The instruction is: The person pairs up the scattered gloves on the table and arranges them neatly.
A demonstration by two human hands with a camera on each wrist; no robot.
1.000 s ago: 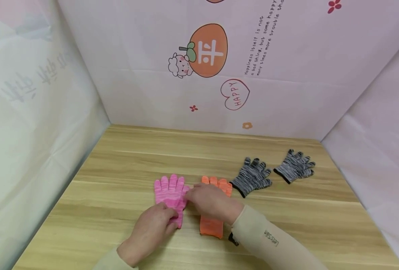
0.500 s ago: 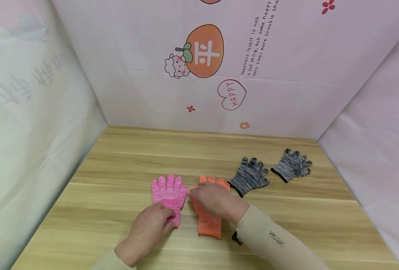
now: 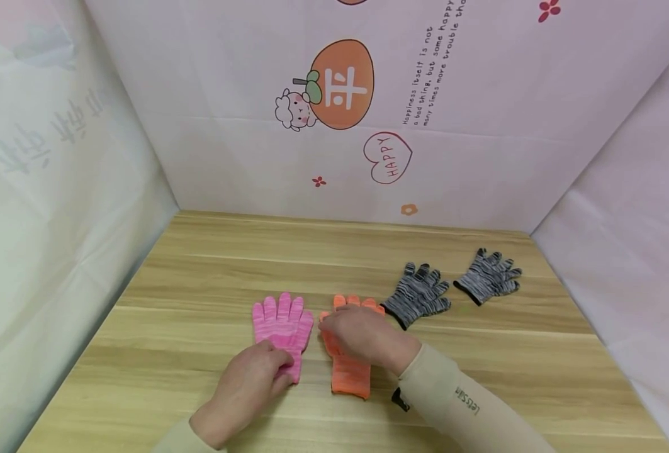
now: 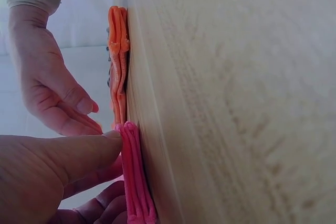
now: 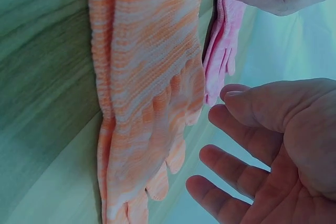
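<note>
A pink knit glove lies flat on the wooden table, its fingers pointing away. My left hand rests at its cuff, fingertips on the knit and thumb at the cuff's edge; the left wrist view shows the thumb extended there. To the right lies an orange knit glove, cuff toward me. Over its finger end is my right hand, which covers part of it. The right wrist view shows that hand's fingers loosely bent and apart from the orange glove, nothing between them.
Two grey-and-black gloves lie farther right, one beside the orange glove's fingertips and one toward the back corner. A small black thing shows beside the right sleeve. Printed cloth walls border the table.
My right hand has left the pink glove's thumb side and shifted slightly right, over the orange glove, uncovering more of both. My left hand stays at the pink cuff.
</note>
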